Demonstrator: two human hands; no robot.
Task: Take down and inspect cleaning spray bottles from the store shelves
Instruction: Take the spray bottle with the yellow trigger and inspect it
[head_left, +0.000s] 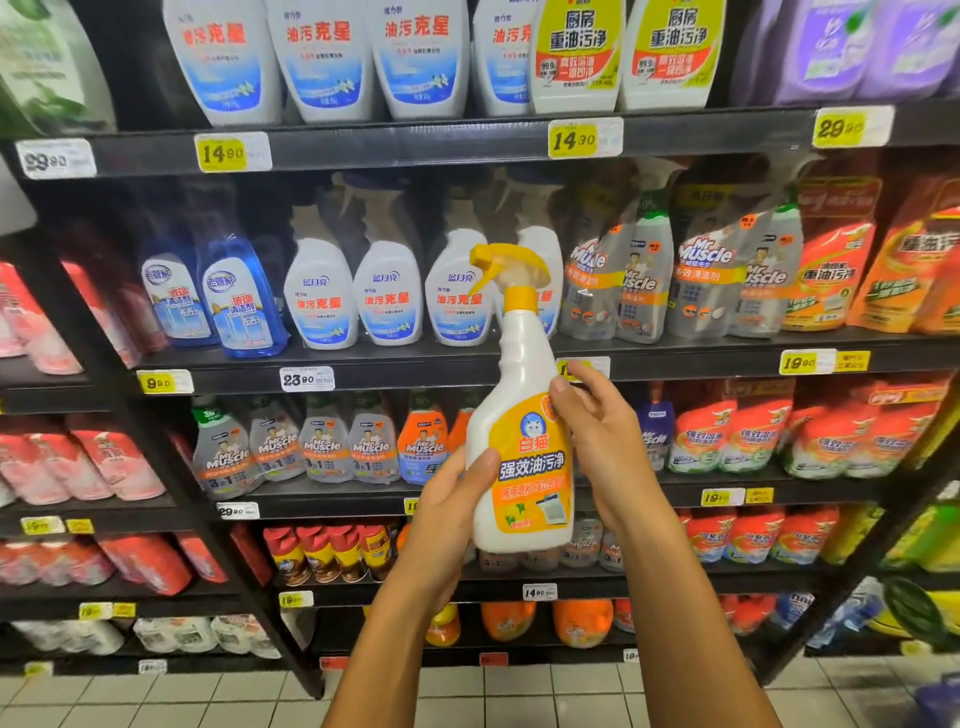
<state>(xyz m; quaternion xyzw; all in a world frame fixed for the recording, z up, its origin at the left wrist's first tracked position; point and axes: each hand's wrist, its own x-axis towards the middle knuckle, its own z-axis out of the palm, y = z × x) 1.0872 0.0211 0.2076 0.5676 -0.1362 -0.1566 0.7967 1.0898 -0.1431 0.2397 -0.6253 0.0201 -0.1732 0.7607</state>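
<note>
Fingers of the left hand (452, 499) wrap the lower body of the white-and-orange spray bottle (524, 436), thumb on its label, while the right hand (597, 421) clasps its right shoulder with fingers curled behind. Held upright in front of the shelves (467, 358), the bottle shows its front label. Turning it slowly by the body, clear of the yellow trigger (506, 265), should expose the back print safely. White floor tiles (519, 696) lie below.

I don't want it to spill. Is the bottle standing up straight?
Nearly upright: the bottle has its yellow nozzle on top, base down, between both hands.
</note>
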